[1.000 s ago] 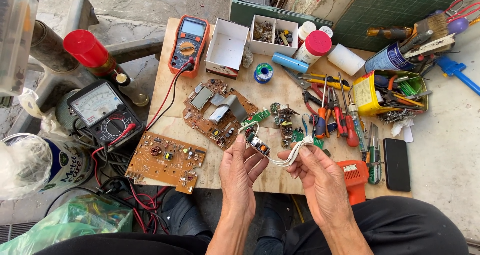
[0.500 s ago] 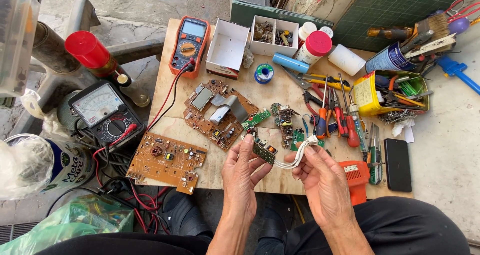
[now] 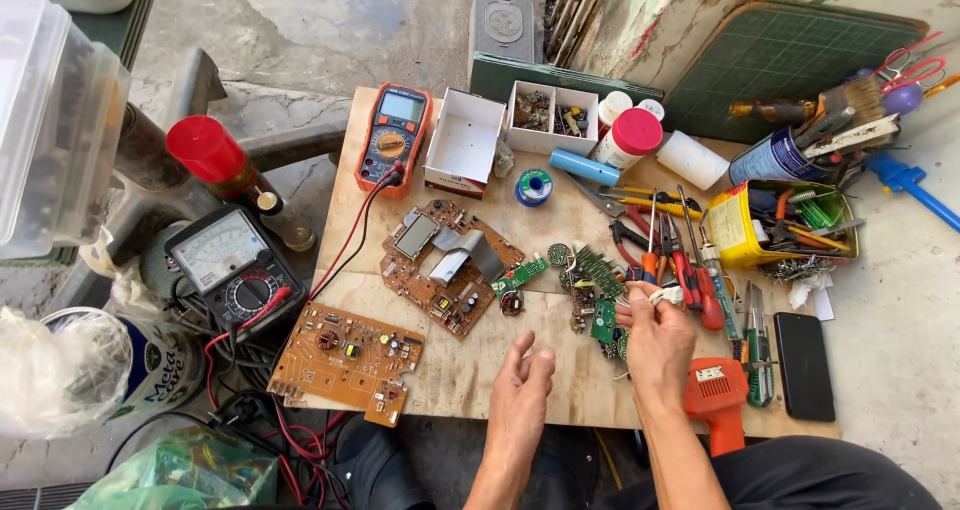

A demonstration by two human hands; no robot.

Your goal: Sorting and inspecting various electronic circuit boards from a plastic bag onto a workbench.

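My right hand (image 3: 655,340) is raised over the right half of the plywood board (image 3: 470,370) and pinches a bundle of white wires (image 3: 667,294). A small green circuit board (image 3: 604,322) lies or hangs just left of that hand; whether it is joined to the wires I cannot tell. My left hand (image 3: 525,385) hovers palm-up near the board's front edge with fingers loosely apart and nothing in it. Other small green boards (image 3: 598,268) lie beyond my right hand. A large brown circuit board (image 3: 445,265) sits at the centre.
An orange-brown board (image 3: 345,355) lies front left. An orange multimeter (image 3: 393,140), white box (image 3: 465,140) and solder reel (image 3: 535,187) stand at the back. Pliers and screwdrivers (image 3: 680,260), a yellow tool box (image 3: 775,225), an orange soldering gun (image 3: 715,395) and a phone (image 3: 803,365) crowd the right. An analogue meter (image 3: 235,270) sits left.
Both hands held the small wired board together before. My left hand has let go and dropped back towards me; my right hand has moved right with the white wires.
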